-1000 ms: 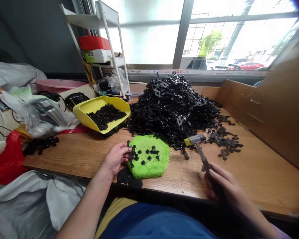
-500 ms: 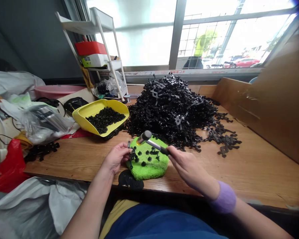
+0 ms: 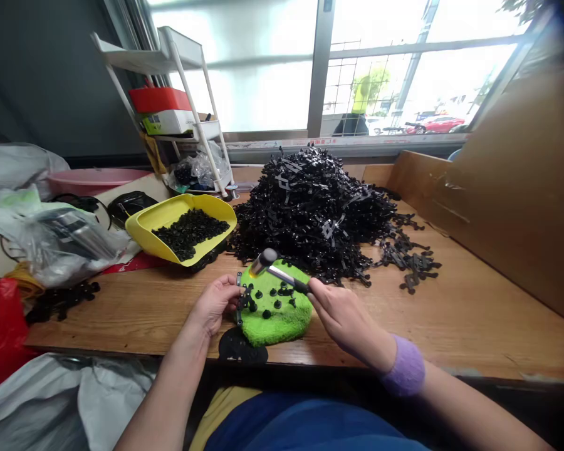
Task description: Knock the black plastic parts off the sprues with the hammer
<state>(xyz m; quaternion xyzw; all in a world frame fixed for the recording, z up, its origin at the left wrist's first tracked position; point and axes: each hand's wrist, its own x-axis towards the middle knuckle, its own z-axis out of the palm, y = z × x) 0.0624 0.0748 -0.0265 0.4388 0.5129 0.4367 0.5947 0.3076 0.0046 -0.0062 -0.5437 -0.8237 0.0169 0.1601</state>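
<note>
My right hand (image 3: 333, 307) is closed round the black grip of a small hammer (image 3: 282, 274). The hammer's head, dark at one end and yellow at the other, hovers over the left side of a green fluffy cloth pad (image 3: 272, 329). At the pad's left edge, my left hand (image 3: 219, 300) pinches a black strip-like part (image 3: 239, 300). Its fingertips hide some of that part. Several small black round pieces (image 3: 277, 304) with stems stand or lie on the pad.
Behind the pad rises a large heap of black parts (image 3: 310, 207), some spilling right. A yellow scoop-shaped tray (image 3: 136, 228) of small black pieces stands to the left. A black round mat (image 3: 242, 347) lies at the table's front edge. A wooden board (image 3: 498, 207) flanks the right.
The whole view has shifted slightly, so everything appears a little further left and lower. Both hands keep their holds, and the hammer remains raised over the pad.
</note>
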